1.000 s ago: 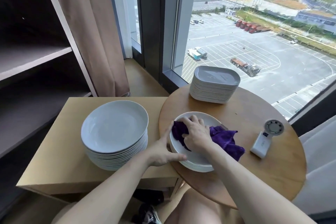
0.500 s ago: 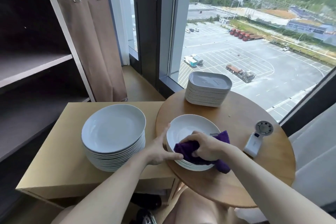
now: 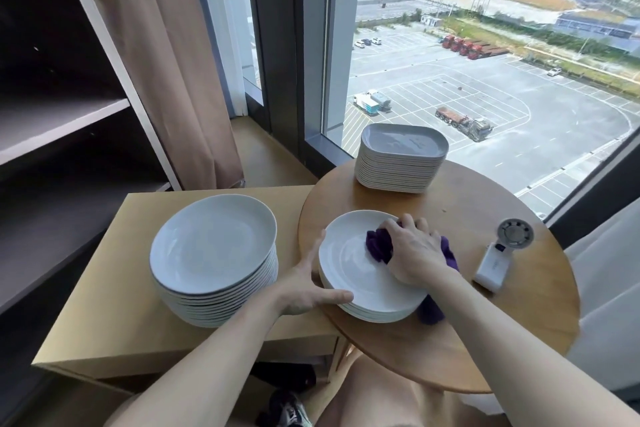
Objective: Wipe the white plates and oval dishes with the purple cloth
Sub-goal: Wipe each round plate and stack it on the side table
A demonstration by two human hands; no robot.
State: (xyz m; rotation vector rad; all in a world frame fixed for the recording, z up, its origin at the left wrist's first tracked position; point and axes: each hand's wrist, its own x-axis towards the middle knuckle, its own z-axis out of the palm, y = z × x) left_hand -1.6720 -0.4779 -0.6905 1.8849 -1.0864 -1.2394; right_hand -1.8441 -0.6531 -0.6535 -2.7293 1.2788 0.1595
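A short stack of white round plates (image 3: 349,263) sits at the near left of the round wooden table (image 3: 519,333). My right hand (image 3: 414,250) presses the bunched purple cloth (image 3: 379,246) onto the top plate's right side, fingers curled over it; a tail of cloth hangs off the plate's near right rim. My left hand (image 3: 308,284) holds the stack's left rim, thumb along the front edge. A tall stack of round plates (image 3: 213,246) stands on the square table to the left. A stack of oval dishes (image 3: 401,156) stands at the round table's far edge.
A small white handheld fan (image 3: 502,253) lies on the round table right of the plates. The square wooden table (image 3: 114,322) abuts the round one. Dark shelves (image 3: 52,121) and a brown curtain (image 3: 166,73) stand left; a large window lies beyond.
My right hand carried the cloth from the plate's near rim up to its right side. The left hand stayed on the rim. The camera view shifted slightly.
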